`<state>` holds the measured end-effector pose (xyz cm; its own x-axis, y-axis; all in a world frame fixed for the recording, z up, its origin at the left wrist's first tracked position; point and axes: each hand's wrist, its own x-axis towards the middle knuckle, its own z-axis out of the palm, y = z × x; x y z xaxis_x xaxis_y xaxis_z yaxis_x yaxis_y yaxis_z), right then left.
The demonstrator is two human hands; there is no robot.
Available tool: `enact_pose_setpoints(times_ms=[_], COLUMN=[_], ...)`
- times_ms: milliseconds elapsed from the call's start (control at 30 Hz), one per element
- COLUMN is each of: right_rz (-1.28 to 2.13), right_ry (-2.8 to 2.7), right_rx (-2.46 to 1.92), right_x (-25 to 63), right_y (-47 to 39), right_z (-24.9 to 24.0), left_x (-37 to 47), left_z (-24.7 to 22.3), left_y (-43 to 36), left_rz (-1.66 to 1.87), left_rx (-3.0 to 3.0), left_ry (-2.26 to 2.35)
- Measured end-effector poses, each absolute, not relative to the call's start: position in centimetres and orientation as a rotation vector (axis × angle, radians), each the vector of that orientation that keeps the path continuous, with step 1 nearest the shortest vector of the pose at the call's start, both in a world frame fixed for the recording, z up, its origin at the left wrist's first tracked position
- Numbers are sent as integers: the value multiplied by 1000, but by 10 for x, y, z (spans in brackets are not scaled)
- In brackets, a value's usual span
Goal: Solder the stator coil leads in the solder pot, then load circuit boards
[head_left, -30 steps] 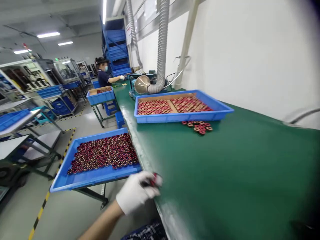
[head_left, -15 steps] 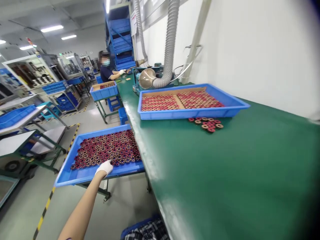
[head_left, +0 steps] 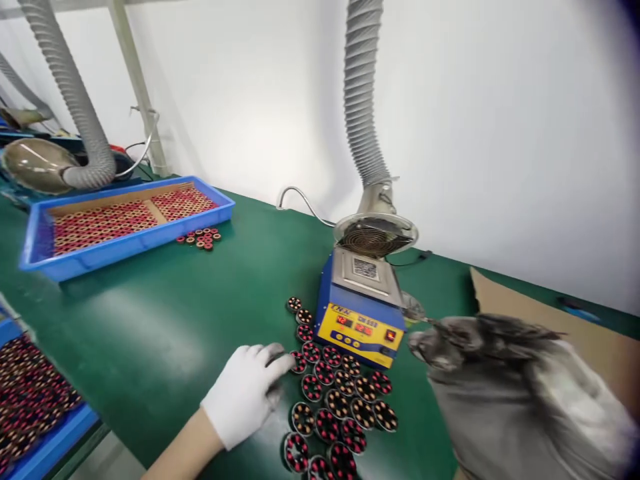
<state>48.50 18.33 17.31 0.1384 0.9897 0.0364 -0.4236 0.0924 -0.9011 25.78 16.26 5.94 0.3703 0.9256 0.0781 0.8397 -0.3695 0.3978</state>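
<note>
Already, some round parts (head_left: pixel 337 403) lie clustered on the green bench (head_left: pixel 240 280) by the machine (head_left: pixel 357 327); the left hand (head_left: pixel 245 393), fingers apart, is at their edge; whether the right hand (head_left: pixel 490 387) grips anything, I cannot tell; many similar ones remain in the lower-left tray (head_left: pixel 75 427), so seemingly only a share is out.

Round parts (head_left: pixel 345 383) on worktop (head_left: pixel 250 280), before display unit (head_left: pixel 357 341). Left hand (head_left: pixel 281 370) at their left edge, right hand (head_left: pixel 500 353) right of unit, cardboard (head_left: pixel 600 343) behind. Tray (head_left: pixel 150 239) left, loose rings (head_left: pixel 207 246) before it.
</note>
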Motion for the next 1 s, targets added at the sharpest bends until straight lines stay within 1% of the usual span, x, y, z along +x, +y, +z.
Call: enact_pose_setpoints(times_ms=[67,133,267,300,367,400,467,533,600,667,733,800,867,933,1000], right_rz=[1167,1168,1164,1155,1193,1279,1553,1715,1684,1550,1428,1351,1273,1188,1171], right_ry=[-796,-806,-949,-997,-1043,-1026,-941,-872,-844,-842,-886,-987,-1059,-1069,-1068], right_rx=[-886,-895,-906,-930,-956,-907,-682,-472,-407,-471,-564,-622,-700,-817,-858], right_x=[474,470,471,469,462,457,449,446,450,457,462,464,461,456,454], right_y=[181,181,195,201,211,215,218,217,213,211,212,215,217,219,219], right_z=[186,191,178,173,167,166,167,169,171,172,172,172,170,168,166], left_x=[275,280,274,274,278,282,294,307,319,326,329,329,327,324,321], left_z=[57,56,75,85,107,118,138,153,162,167,171,174,176,176,173], left_y=[179,188,191,191,191,192,195,200,205,207,208,209,211,214,217], left_rz=[335,264,258,353,735,982,1407,1614,1723,1715,1549,1322,1186,1178,1238], left_rx=[2446,2519,2624,2651,2726,2766,2831,2875,2814,2633,2493,2516,2609,2662,2644], left_ry=[1532,1524,1598,1646,1693,1674,1572,1488,1453,1469,1486,1396,1236,1122,1099])
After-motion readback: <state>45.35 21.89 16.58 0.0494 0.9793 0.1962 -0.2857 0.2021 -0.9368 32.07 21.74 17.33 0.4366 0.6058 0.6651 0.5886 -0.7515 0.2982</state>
